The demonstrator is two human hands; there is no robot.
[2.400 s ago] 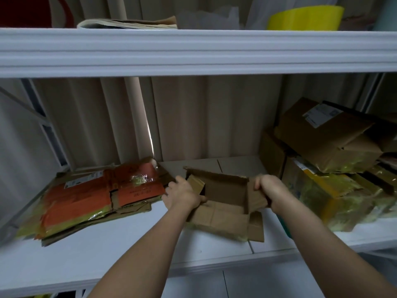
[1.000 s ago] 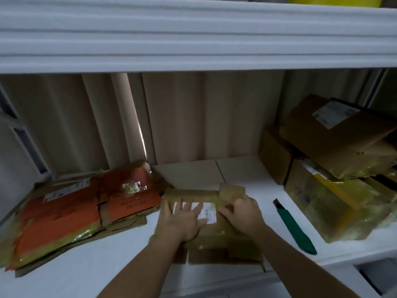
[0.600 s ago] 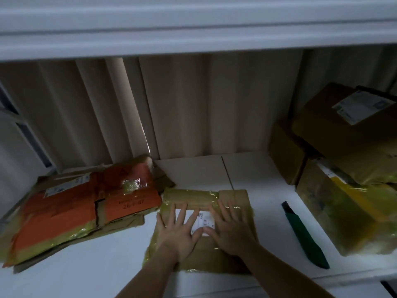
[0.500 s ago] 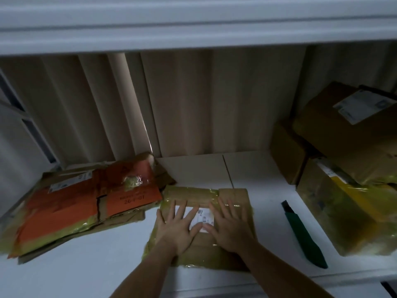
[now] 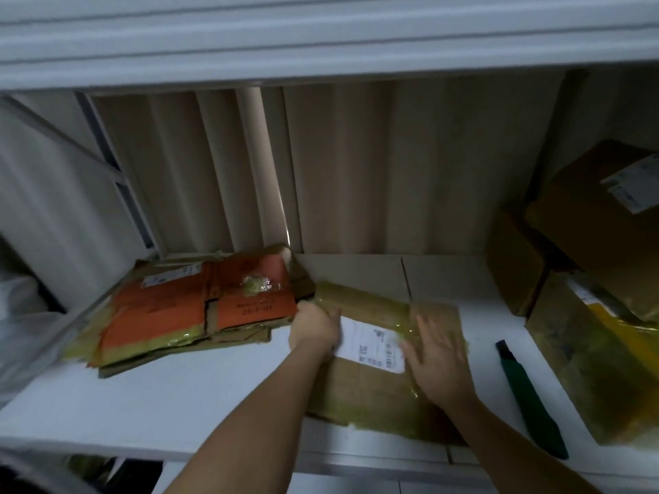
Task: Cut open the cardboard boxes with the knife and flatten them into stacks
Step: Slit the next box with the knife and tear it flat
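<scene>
A flattened brown cardboard box (image 5: 371,397) with yellowish tape and a white label lies on the white shelf (image 5: 185,404) in front of me. My left hand (image 5: 313,328) grips its left edge, fingers curled round the cardboard. My right hand (image 5: 437,354) lies flat on its right half with fingers spread. A stack of flattened boxes (image 5: 192,308), the top one orange, lies just left of it. The green-handled knife (image 5: 527,397) lies on the shelf to the right, touched by neither hand.
Several unopened cardboard boxes (image 5: 599,315), some wrapped in yellow tape, are piled at the right end of the shelf. A beige ribbed panel (image 5: 374,165) closes the back. The upper shelf's white edge (image 5: 321,37) hangs overhead.
Both hands first pressed the folded box flat. Now my left hand has slid to the box's left edge and gripped it; my right hand has shifted right, still flat.
</scene>
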